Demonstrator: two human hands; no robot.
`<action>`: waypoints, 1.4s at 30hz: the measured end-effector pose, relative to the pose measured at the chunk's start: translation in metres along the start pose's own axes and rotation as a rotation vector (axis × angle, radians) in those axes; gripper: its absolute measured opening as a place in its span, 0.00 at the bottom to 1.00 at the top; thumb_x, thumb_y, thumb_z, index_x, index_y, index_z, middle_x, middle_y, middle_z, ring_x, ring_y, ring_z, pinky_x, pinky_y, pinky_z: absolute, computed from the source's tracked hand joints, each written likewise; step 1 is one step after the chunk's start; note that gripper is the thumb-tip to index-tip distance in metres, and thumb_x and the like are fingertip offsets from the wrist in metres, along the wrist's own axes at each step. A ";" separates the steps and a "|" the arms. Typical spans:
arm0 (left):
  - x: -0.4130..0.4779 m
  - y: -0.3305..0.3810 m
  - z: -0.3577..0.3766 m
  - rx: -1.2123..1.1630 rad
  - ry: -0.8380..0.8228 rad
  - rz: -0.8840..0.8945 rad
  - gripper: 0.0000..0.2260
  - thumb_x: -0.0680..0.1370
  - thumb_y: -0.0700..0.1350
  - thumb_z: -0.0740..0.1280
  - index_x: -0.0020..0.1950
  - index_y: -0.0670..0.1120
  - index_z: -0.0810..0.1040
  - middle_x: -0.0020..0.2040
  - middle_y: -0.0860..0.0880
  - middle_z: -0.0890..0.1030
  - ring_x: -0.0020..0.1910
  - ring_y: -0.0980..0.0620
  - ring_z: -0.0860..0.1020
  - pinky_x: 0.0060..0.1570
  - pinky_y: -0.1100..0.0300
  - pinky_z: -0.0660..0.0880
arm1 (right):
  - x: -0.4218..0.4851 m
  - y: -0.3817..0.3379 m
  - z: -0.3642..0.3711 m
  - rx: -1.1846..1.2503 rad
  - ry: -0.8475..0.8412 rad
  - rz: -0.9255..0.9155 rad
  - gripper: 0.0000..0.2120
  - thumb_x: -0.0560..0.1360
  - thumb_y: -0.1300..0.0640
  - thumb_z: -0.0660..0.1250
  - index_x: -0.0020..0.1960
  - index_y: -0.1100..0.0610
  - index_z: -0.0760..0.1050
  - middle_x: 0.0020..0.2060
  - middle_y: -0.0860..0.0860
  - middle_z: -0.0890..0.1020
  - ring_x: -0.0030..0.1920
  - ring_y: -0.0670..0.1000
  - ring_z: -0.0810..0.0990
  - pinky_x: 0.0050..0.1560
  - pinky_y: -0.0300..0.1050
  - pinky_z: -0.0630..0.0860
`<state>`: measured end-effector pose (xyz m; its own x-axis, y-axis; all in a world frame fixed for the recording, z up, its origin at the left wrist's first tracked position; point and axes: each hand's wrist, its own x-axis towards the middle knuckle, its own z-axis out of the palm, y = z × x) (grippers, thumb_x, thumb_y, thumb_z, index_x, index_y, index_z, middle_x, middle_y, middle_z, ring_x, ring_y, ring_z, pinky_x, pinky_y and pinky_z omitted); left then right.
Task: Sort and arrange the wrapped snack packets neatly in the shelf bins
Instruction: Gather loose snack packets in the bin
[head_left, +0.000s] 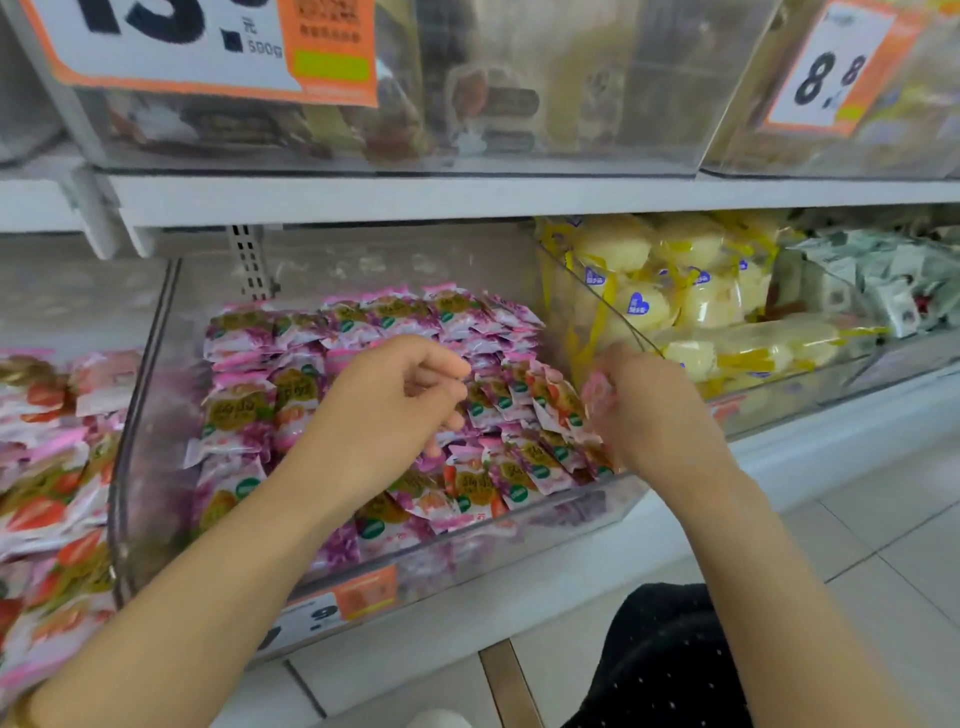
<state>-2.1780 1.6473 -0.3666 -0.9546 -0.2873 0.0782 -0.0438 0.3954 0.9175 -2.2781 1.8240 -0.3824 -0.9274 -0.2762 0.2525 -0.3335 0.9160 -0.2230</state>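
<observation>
A clear plastic bin (156, 374) on the lower shelf holds several rows of pink-and-purple wrapped snack packets (291, 384). My left hand (395, 400) hovers over the middle of the bin with its fingers loosely curled, and nothing shows in its grasp. My right hand (649, 410) is at the bin's right wall and grips a pink packet (597, 400), blurred by motion, above the rightmost row. Part of the front rows is hidden behind my forearms.
A bin of strawberry-print packets (47, 467) stands to the left. To the right are a bin of yellow packets (675, 291) and one of grey-white packets (883, 280). Upper-shelf bins carry price tags (826, 67). White floor tiles (893, 540) lie at lower right.
</observation>
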 end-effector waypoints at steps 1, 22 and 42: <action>0.000 0.003 0.002 -0.093 -0.024 -0.047 0.06 0.78 0.39 0.64 0.53 0.45 0.78 0.47 0.46 0.82 0.34 0.57 0.81 0.34 0.66 0.79 | -0.001 0.000 -0.006 0.068 0.072 -0.003 0.05 0.77 0.63 0.59 0.51 0.61 0.72 0.40 0.58 0.80 0.44 0.61 0.78 0.37 0.46 0.69; 0.010 -0.003 -0.010 -0.896 0.051 -0.412 0.12 0.77 0.32 0.63 0.60 0.36 0.71 0.50 0.40 0.84 0.47 0.45 0.84 0.52 0.46 0.79 | 0.017 -0.028 0.026 -0.068 -0.187 0.092 0.09 0.79 0.55 0.62 0.43 0.58 0.69 0.47 0.57 0.79 0.51 0.61 0.78 0.40 0.47 0.69; -0.005 0.004 -0.048 -0.946 0.082 -0.283 0.15 0.76 0.42 0.66 0.61 0.39 0.74 0.56 0.37 0.80 0.50 0.41 0.82 0.41 0.46 0.81 | -0.019 -0.086 -0.005 1.331 -0.299 -0.288 0.10 0.76 0.67 0.63 0.54 0.58 0.78 0.50 0.52 0.83 0.51 0.46 0.82 0.54 0.41 0.78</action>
<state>-2.1592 1.6085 -0.3447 -0.9204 -0.3369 -0.1983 0.0198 -0.5468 0.8370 -2.2311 1.7517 -0.3634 -0.7439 -0.6108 0.2713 -0.2691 -0.0979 -0.9581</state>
